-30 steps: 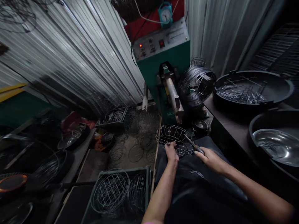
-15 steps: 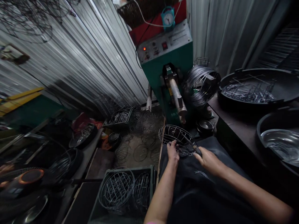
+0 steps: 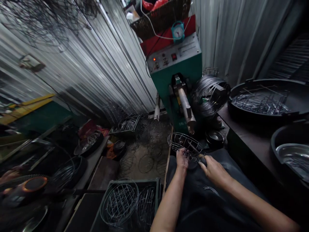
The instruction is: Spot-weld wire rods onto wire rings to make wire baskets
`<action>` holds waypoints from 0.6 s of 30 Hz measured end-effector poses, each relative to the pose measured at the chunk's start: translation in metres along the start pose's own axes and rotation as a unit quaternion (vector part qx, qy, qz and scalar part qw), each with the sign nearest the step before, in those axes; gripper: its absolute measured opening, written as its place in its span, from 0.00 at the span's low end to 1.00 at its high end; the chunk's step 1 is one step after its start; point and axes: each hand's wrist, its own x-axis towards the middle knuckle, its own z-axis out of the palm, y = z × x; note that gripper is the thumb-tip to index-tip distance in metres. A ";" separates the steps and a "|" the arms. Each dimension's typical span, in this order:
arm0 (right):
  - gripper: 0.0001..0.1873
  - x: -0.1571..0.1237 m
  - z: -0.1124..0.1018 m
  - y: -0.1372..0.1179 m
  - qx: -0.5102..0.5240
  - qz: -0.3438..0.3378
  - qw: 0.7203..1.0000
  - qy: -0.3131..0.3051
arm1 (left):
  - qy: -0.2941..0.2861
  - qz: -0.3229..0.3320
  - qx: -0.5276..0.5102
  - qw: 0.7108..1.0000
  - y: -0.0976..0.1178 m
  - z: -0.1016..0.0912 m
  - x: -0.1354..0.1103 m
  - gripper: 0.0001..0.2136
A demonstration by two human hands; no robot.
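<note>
A round wire basket [image 3: 174, 141] is tilted over the dark apron [image 3: 193, 187] on my lap. At its near rim my left hand [image 3: 182, 158] is closed, its fingers pinching the wires. My right hand [image 3: 213, 167] grips a thin-shafted hand tool [image 3: 201, 157] by its dark handle. The shaft slants up and left into the basket; its tip is too dim to make out, so the tool's exact kind cannot be told. Several short wire pieces [image 3: 211, 190] lie on the apron below my right hand.
Ahead stands a green machine [image 3: 166, 77] with a metal arm [image 3: 187, 109] jutting over the basket. A wire coil [image 3: 210, 93] hangs beside it. On the right bench, a black pan [image 3: 260, 111] holds metal pieces. Lower left, a crate [image 3: 158, 190] holds wire racks [image 3: 120, 203].
The view has tilted up slightly, so the surroundings sit lower and further right. The basket looks flatter, with my left fingers still on its wires. The tool remains in my right hand.
</note>
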 end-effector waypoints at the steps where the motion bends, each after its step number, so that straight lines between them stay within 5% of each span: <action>1: 0.08 0.003 0.000 0.001 -0.005 -0.001 1.000 0.002 | -0.007 -0.002 -0.007 1.000 -0.002 0.002 0.003 0.18; 18: 0.08 0.034 -0.004 0.012 -0.117 -0.001 0.993 -0.010 | -0.084 -0.061 -0.050 0.993 -0.026 0.030 0.049 0.10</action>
